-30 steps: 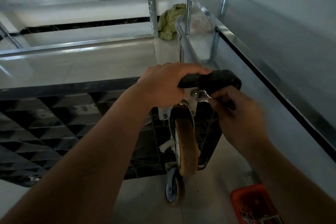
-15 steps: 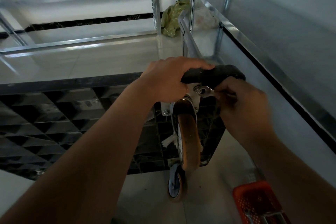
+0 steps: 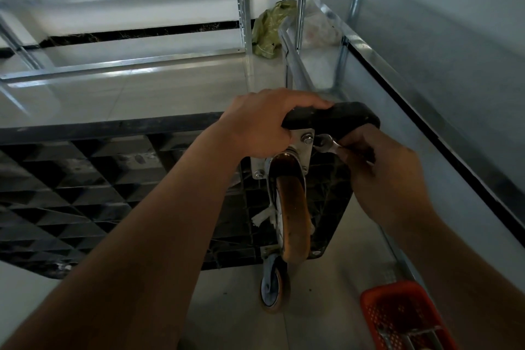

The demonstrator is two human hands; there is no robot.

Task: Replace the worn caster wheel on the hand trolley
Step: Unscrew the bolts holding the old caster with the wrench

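The trolley deck (image 3: 113, 179) stood on its edge on the floor, underside facing us. The left hand (image 3: 261, 122) curled over its top corner, fingers together. The right hand (image 3: 380, 173) pinched a small wrench (image 3: 326, 142), its head just beside a bolt (image 3: 307, 139) on the mounting plate above the brown-worn caster wheel (image 3: 294, 216).

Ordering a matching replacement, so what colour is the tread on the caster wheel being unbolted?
Brownish orange, dirty-looking, on the caster wheel; seen in the head view.

Caster wheel (image 3: 294, 216) under trolley (image 3: 85, 193) corner, basket (image 3: 397, 318) right
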